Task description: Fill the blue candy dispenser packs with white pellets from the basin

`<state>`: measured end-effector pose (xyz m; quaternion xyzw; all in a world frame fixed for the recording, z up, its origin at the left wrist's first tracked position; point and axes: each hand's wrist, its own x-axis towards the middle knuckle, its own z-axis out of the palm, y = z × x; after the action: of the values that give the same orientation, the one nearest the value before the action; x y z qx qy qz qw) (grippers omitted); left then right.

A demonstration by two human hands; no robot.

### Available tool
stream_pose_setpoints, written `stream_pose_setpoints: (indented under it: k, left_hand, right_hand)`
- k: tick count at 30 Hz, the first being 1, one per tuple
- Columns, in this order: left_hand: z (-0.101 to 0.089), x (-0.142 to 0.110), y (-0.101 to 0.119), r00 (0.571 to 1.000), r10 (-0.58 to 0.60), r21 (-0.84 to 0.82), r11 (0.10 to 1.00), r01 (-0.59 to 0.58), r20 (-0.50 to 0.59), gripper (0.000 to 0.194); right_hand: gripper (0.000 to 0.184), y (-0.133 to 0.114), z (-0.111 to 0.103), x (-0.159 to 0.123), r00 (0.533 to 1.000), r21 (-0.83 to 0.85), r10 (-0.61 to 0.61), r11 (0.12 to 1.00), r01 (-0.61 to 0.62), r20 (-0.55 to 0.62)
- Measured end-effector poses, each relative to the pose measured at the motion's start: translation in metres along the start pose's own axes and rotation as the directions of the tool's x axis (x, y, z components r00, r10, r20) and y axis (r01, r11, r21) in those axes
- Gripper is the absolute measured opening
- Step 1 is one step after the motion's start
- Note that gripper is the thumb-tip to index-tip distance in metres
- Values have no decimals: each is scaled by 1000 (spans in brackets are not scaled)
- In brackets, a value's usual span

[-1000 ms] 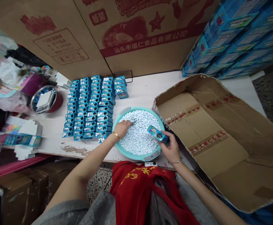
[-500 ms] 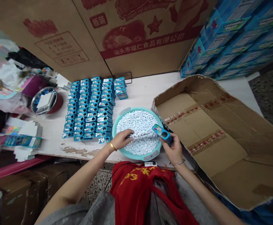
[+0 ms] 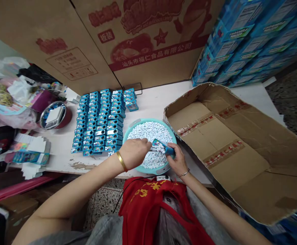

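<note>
A teal basin [image 3: 170,133] full of small white candies [image 3: 148,131] sits at the table's near edge. My right hand [image 3: 177,162] grips a small blue box [image 3: 163,147] over the basin, its open end turned left. My left hand [image 3: 136,152] is closed around a bunch of white candies and presses them against the box's mouth. To the left of the basin stand several rows of filled blue boxes [image 3: 100,120].
A large open cardboard carton [image 3: 230,143] lies to the right. Big cartons [image 3: 128,41] wall the back, and stacked blue display packs [image 3: 242,44] fill the far right. A metal bowl [image 3: 53,115], flat box blanks [image 3: 27,153] and bags clutter the left.
My left hand lifted from the candy pile with a handful and came to the box. My right hand brought the box lower and closer, turning it toward the left hand.
</note>
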<state>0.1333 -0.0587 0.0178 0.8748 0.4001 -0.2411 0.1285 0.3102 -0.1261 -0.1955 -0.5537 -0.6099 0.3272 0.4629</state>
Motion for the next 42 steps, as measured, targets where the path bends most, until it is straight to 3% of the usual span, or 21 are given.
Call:
stream_pose_setpoints:
  k: [5, 9, 12, 14, 16, 18, 20, 24, 28, 32, 37, 42]
  left_hand:
    - [-5, -1, 18, 999, 9, 74, 997, -6, -40, 18]
    - [14, -5, -1, 987, -9, -37, 999, 3, -162, 17]
    - [53, -8, -35, 966, -161, -167, 978, 129, -201, 15]
    - [92, -4, -54, 955, -275, -214, 945, 247, -109, 16]
    - [133, 8, -62, 948, -318, -241, 918, 314, 26, 18]
    - [170, 28, -56, 955, -290, -351, 890, 293, 62, 18]
    - [195, 52, -41, 967, -255, -480, 846, 232, 18, 20]
    - [214, 81, -20, 969, -241, -576, 800, 169, -51, 30]
    - [206, 61, -30, 966, -226, -682, 727, 79, -129, 29]
    - [174, 20, -46, 952, -171, -719, 691, -68, -255, 26]
    - [116, -7, -46, 943, -68, -618, 770, -159, -327, 24]
    - [61, -7, -32, 973, 23, -396, 911, -115, -229, 20]
  right_hand:
    - [37, 3, 2, -1, 1000, 15, 14, 1000, -14, -1]
    - [36, 6, 2, -1, 999, 31, 30, 999, -31, 23]
    - [36, 8, -1, 0, 998, 53, 65, 996, -66, 15]
    - [36, 10, -5, 1, 995, 69, 99, 993, -98, -8]
    - [36, 10, -9, 3, 991, 78, 128, 989, -125, -28]
    - [37, 10, -13, 4, 987, 76, 152, 986, -149, -45]
    - [37, 8, -15, 4, 981, 71, 187, 981, -182, -59]
    - [38, 6, -16, 2, 961, 85, 259, 964, -252, -93]
    - [38, 7, -16, -1, 945, 126, 304, 949, -289, -121]
    - [38, 9, -14, -2, 948, 118, 293, 953, -279, -124]
    - [34, 7, -8, -1, 979, 76, 191, 980, -186, -72]
    - [36, 2, -1, -2, 997, 58, 71, 996, -70, -15]
